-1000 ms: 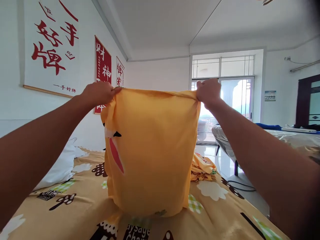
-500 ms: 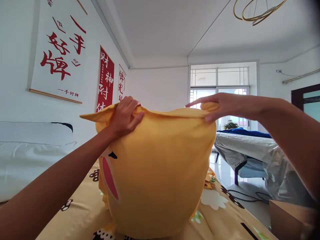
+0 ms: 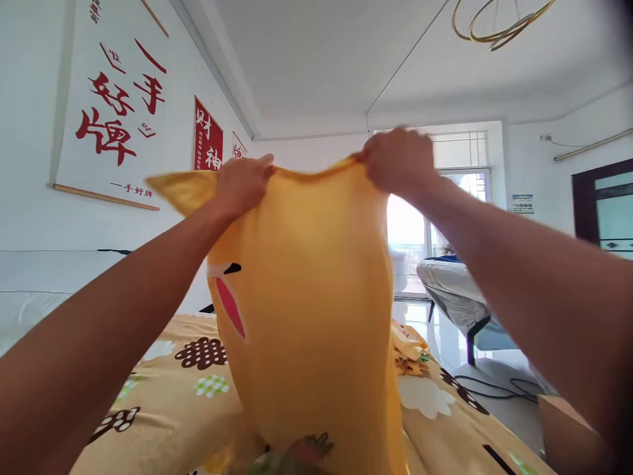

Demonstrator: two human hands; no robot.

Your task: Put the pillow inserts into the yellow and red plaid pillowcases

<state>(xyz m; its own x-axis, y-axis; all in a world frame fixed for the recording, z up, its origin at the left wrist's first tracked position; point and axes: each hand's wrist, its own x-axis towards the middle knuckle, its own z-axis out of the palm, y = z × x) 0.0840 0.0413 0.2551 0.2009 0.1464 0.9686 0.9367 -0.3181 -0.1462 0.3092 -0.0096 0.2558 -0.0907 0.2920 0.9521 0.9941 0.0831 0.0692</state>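
Note:
A yellow pillowcase [image 3: 311, 277] hangs upright in front of me, its cloth stretched downward from both hands. A black mark and a pink patch are printed on its left part. My left hand [image 3: 243, 181] is closed on the top edge at the left, and a pointed yellow corner sticks out beyond it. At the right end of the same edge, my right hand [image 3: 398, 158] grips the cloth in a fist, slightly blurred. The pillowcase's bottom is blurred over the patterned sheet [image 3: 163, 389], and whether anything is inside it is hidden.
A folded patterned cloth [image 3: 409, 346] lies on the sheet behind the pillowcase at the right. Farther right are a plastic-covered table [image 3: 448, 290], a cable on the floor [image 3: 494, 389] and a cardboard box [image 3: 568, 429]. White upholstery [image 3: 44, 284] stands at the left.
Both hands have risen, pulling the pillowcase up into a taller, narrower shape. My right hand has moved inward and closed from a loose hold into a fist on the edge.

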